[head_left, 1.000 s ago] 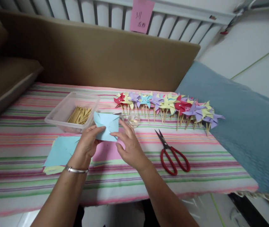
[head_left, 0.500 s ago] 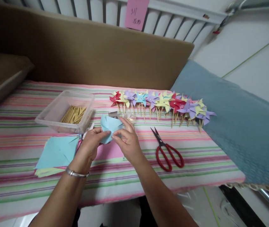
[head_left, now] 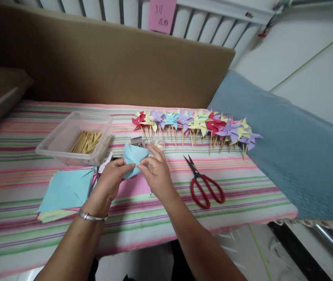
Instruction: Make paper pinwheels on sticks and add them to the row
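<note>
Between my hands is a light blue paper pinwheel (head_left: 135, 154), its corners folded in toward the middle. My left hand (head_left: 114, 176) pinches its left side, thumb on top. With thumb and fingers my right hand (head_left: 156, 170) grips the right side near the centre. Beneath the hands lies a pink paper sheet (head_left: 134, 185). Just behind the pinwheel stand a small open box (head_left: 137, 141) of dark bits and a round clear tub (head_left: 158, 143) with pale bits. Left of my left hand is a stack of cut paper squares (head_left: 67, 188), blue on top.
Red-handled scissors (head_left: 201, 182) lie open on the striped cloth (head_left: 166, 234) at the right. A clear plastic box (head_left: 46, 144) holds short wooden sticks (head_left: 86, 142). Finished pinwheels (head_left: 198, 124) on sticks line the back. Behind them rises a cardboard panel (head_left: 119, 66).
The view has shifted slightly, so everything sits a little further left. My right thumb has pressed closer over the pinwheel's centre; both hands keep hold of the paper.
</note>
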Tool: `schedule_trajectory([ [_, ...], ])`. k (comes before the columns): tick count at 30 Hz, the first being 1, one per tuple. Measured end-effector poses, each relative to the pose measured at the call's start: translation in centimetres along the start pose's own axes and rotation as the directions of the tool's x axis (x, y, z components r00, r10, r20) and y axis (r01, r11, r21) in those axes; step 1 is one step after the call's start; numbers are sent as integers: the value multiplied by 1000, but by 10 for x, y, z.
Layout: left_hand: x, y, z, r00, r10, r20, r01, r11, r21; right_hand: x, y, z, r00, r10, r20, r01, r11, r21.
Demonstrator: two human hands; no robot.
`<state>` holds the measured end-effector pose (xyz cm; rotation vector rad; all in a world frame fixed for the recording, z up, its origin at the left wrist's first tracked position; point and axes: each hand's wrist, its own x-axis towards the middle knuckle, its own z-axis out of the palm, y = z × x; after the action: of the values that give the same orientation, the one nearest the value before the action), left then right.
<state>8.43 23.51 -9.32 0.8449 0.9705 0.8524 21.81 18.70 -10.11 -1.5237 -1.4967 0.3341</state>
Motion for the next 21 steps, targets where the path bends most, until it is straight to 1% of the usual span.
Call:
schedule_trajectory([
  [5, 0, 0, -2, 1000, -27, 14, 27, 1000, 8, -1, -2, 0, 1000, 3, -7, -3, 1000, -26],
  [12, -1, 2, -2, 998, -31, 52, 31, 1000, 7, 0, -2, 1, 999, 47, -24, -48, 999, -27],
  [18, 3, -2, -3, 1000, -10, 8, 9, 998, 60, -1, -2, 4, 997, 79, -14, -80, 996, -31],
  [21, 5, -3, -5, 1000, 11, -11, -10, 996, 91, 1, -4, -1, 996, 88, -17, -88, 996, -19],
])
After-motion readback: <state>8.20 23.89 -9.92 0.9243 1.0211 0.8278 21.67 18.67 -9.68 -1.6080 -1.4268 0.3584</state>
